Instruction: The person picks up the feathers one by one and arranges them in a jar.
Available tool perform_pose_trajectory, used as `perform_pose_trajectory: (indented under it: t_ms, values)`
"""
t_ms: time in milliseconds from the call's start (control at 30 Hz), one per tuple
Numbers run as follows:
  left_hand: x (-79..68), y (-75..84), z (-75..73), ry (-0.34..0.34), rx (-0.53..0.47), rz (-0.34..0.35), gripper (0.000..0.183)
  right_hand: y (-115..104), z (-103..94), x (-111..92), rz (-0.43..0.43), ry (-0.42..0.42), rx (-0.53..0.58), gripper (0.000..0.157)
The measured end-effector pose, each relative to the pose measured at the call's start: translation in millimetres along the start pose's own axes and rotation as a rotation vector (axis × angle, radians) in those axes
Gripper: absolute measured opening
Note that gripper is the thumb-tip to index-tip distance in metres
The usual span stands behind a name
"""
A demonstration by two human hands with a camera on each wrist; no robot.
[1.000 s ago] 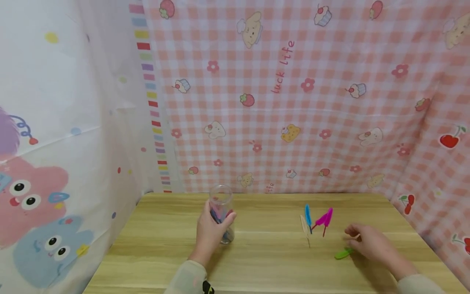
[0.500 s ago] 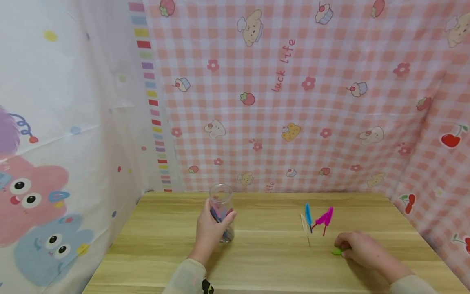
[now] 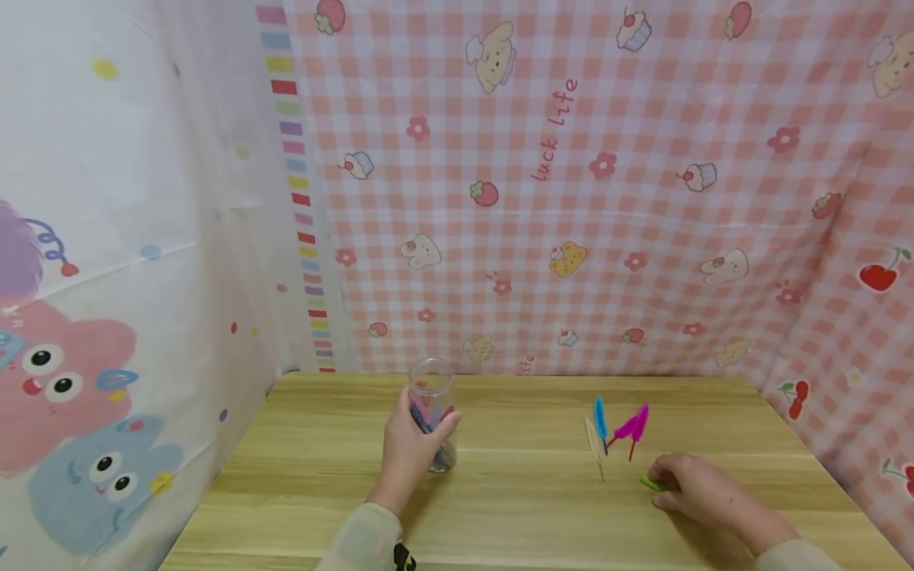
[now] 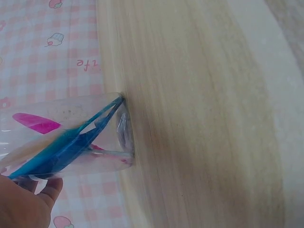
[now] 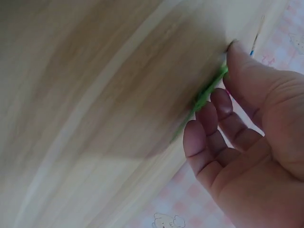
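My left hand (image 3: 410, 444) grips a clear jar (image 3: 432, 381) standing upright on the table. Through its wall in the left wrist view show blue feathers (image 4: 64, 154), a magenta feather (image 4: 35, 122) and a pale one. Further right on the table, my right hand (image 3: 696, 488) pinches a green feather (image 3: 651, 482), its tip poking out past the fingertips. In the right wrist view the green feather (image 5: 204, 97) runs between thumb and fingers, partly hidden by them. Left of this hand lie a blue feather (image 3: 600, 418), magenta feathers (image 3: 633, 423) and a cream feather (image 3: 592, 436).
The wooden table (image 3: 514, 507) ends at the back against a pink checked cloth (image 3: 457, 277). A white printed cloth (image 3: 164, 317) hangs at the left, and the checked cloth continues along the right side.
My right hand has moved a little left and closed its fingers on the green feather, which has turned and now shows only its tip. The left hand and jar have stayed put.
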State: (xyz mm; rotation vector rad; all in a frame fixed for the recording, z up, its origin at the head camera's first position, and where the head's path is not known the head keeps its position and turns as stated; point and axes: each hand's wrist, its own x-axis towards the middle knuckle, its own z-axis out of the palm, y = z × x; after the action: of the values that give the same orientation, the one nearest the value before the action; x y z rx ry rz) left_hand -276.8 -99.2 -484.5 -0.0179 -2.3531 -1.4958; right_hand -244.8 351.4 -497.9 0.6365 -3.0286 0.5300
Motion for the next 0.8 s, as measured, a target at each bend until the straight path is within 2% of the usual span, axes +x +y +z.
perform_pose_trajectory:
  t_ms: [167, 500, 633, 700, 800]
  values:
    - [-0.3, 0.8, -1.0, 0.001, -0.011, 0.004, 0.077, -7.6, 0.0, 2.8, -0.02, -0.011, 0.052, 0.02]
    - [-1.6, 1.8, -0.8, 0.0, -0.005, 0.007, 0.077, -20.1, 6.0, 3.9, -0.001, -0.05, 0.089, 0.013]
    - [-1.1, 1.0, -0.4, -0.001, 0.004, 0.005, 0.077, -23.5, 5.0, 5.5, 0.026, -0.02, 0.108, 0.007]
    - [-0.5, 1.0, -0.1, 0.0, 0.007, 0.006, 0.076, -24.3, 3.2, 6.7, 0.038, -0.017, 0.107, 0.011]
    - [0.0, 1.0, 0.1, 0.002, 0.008, 0.008, 0.074, -24.2, 0.3, 7.2, 0.034, -0.049, 0.086, 0.027]
